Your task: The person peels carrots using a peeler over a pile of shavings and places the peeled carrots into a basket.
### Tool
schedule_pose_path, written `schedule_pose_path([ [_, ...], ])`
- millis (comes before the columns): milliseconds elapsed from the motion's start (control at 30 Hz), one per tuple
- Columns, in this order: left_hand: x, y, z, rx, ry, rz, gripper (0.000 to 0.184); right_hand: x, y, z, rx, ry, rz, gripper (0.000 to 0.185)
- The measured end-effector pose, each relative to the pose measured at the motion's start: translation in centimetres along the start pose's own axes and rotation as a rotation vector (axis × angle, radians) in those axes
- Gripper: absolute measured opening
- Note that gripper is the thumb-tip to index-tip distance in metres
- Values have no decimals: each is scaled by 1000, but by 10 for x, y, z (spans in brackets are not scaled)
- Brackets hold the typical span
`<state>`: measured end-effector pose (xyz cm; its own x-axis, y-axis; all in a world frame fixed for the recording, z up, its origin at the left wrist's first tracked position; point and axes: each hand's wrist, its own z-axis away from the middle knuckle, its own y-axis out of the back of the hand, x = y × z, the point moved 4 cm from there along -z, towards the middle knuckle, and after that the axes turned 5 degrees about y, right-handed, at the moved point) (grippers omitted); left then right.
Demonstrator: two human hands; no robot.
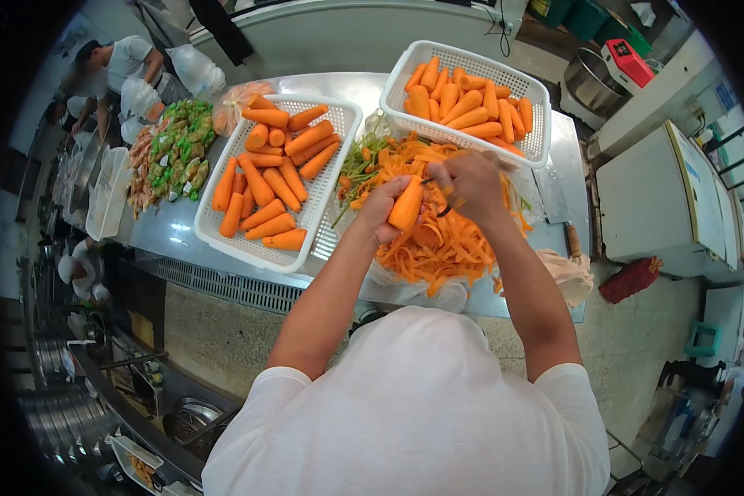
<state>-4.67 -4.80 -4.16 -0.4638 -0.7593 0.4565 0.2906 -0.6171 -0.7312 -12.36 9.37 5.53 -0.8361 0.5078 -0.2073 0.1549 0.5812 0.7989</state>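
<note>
My left hand [379,213] is wrapped around a peeled-looking orange carrot [406,205], its thick end toward me. Just right of it, my right hand [478,183] is closed on a dark peeler [444,208], partly hidden by the fingers and slightly blurred. Beneath both hands lies a heap of carrot peelings [438,260], with green carrot tops [353,178] at its left. A white perforated basket [252,258] of carrots stands to the left. Behind the peelings, a second white basket [541,107] holds more carrots.
A knife [573,240] and a pale cloth [566,277] lie at the steel table's right side. Green-wrapped packs [174,149] are piled at the far left. People work beyond them. A white chest-like appliance [661,198] and a red sack [630,279] stand right.
</note>
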Motion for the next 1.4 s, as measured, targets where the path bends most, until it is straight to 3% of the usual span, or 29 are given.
schedule_pose_path([
  [33,0,-5,3,-30,-30,-16,22,-11,0,3,70,121,-24,47],
  [67,0,-11,5,-64,-61,-33,21,-10,-2,4,70,109,-22,47],
  [167,-5,-16,6,0,-53,-73,18,4,-14,-4,-78,134,51,46],
  [233,-5,-2,2,-20,-37,-164,17,32,-15,-11,-247,-158,131,47],
  [333,-1,-13,9,-42,-54,-253,16,58,-14,0,-146,-198,136,50],
  [400,-2,-23,9,35,-94,-246,18,64,-29,11,-254,-248,60,52],
  [433,3,-25,4,27,-117,-244,18,64,-32,15,-168,-207,149,52],
  [533,-6,-4,-2,205,-148,-277,24,70,-40,27,-79,-196,258,52],
  [600,-9,5,-10,328,-172,-573,34,77,-42,35,-97,-238,180,54],
  [633,-14,10,-16,326,-168,-576,34,76,-38,36,-97,-243,182,54],
  [700,-14,10,-21,440,-363,-1173,43,75,-31,39,-103,-297,132,57],
  [733,-16,8,-23,444,-363,-1169,43,76,-30,41,-107,-293,130,57],
  [800,-11,-7,-26,573,-595,-1534,47,89,-27,50,-149,-493,18,60],
  [1000,-15,-42,-39,585,-694,-1997,46,93,-17,85,47,-685,-134,61],
  [1033,-12,-46,-41,573,-697,-2003,46,95,-15,89,53,-692,-129,61],
  [1100,-4,-46,-45,437,-450,-2041,46,99,-16,99,-35,-767,-176,61],
  [1133,10,-49,-41,425,-460,-2047,46,99,-11,98,-24,-773,-169,61],
  [1200,20,-35,-36,295,101,-1727,55,96,1,103,75,-767,-163,61],
  [1333,3,-22,-15,272,-104,-1751,57,91,-7,108,13,-738,-191,60],
  [1400,-19,-30,-7,343,-404,-1739,62,87,-16,103,114,-593,-92,60],
])
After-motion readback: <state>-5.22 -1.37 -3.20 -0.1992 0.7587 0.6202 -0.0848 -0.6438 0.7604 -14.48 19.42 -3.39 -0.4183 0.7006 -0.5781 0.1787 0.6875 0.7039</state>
